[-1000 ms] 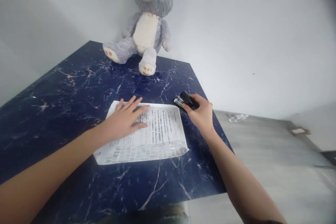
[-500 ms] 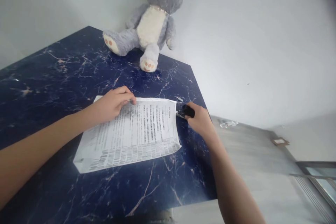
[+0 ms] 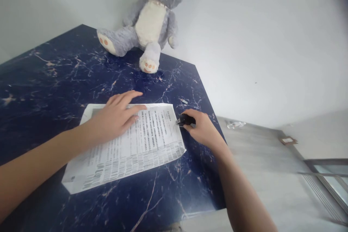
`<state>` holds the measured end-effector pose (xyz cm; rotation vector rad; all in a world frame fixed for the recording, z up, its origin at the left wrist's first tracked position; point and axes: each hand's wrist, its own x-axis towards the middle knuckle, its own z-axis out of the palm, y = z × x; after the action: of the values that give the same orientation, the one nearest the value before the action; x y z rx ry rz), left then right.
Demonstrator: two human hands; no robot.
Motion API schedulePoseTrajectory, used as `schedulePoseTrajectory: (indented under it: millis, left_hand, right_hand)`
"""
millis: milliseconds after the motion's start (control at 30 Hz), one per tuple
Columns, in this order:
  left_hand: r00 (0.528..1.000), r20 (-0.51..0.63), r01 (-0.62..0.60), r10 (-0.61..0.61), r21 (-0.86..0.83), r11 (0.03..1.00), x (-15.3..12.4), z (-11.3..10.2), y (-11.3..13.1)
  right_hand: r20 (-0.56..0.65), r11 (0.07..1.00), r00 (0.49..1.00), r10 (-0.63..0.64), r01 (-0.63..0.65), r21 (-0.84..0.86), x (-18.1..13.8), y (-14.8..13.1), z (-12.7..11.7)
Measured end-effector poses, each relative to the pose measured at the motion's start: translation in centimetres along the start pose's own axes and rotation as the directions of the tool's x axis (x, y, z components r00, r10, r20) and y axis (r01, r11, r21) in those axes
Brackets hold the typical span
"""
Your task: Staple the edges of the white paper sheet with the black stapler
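Printed paper sheets (image 3: pixel 152 141) lie on the dark blue marbled table, the right edge slightly curled. My left hand (image 3: pixel 116 116) rests flat across their upper part, fingers spread and pointing right. In my right hand (image 3: pixel 201 127) is a small black stapler (image 3: pixel 185 120), gripped between thumb and fingers. Its metal nose meets the right edge of the sheets, near the upper right corner. Whether the sheets sit between its jaws I cannot tell.
A grey and cream plush toy (image 3: pixel 150 25) sits at the table's back against the wall. A small pale item (image 3: pixel 184 101) lies beyond the stapler. Right of the table (image 3: pixel 54 76), a clear plastic piece (image 3: pixel 236 125) and a brown item (image 3: pixel 288 140) are on the floor.
My left hand has gone from curled fingers at the top edge to lying spread on the sheets. The stapler in my right hand has come onto the sheets' right edge.
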<state>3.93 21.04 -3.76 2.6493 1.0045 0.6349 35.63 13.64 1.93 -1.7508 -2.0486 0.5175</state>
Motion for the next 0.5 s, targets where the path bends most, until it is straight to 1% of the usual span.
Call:
schedulePoseTrajectory:
  millis: [100, 200, 267, 400, 500]
  left_hand:
    - [0.984, 0.121, -0.128, 0.134, -0.058, 0.990, -0.6, 0.9, 1.3]
    - [0.957, 0.209, -0.185, 0.203, -0.104, 0.977, -1.3, 1.2, 1.7]
    - [0.953, 0.225, -0.180, 0.203, -0.119, 0.976, -1.5, 1.2, 1.8]
    - [0.941, 0.236, -0.193, 0.242, -0.212, 0.958, -1.5, 1.4, 2.5]
    - [0.943, 0.213, -0.191, 0.255, -0.277, 0.942, -1.2, 1.6, 3.2]
  right_hand:
    - [-0.011, 1.000, 1.000, -0.008, 0.008, -0.026, 0.2, -0.2, -0.2]
    - [0.036, 0.999, 0.999, -0.035, 0.035, 0.002, 0.3, -0.4, -0.3]
    - [0.063, 0.999, 0.997, -0.048, 0.046, 0.028, 0.3, -0.6, -0.3]
    - [0.031, 0.998, 0.998, -0.051, 0.050, 0.024, 0.3, -1.1, 0.2]
    - [0.028, 0.998, 0.998, -0.058, 0.058, 0.004, 0.4, -1.2, 0.6]
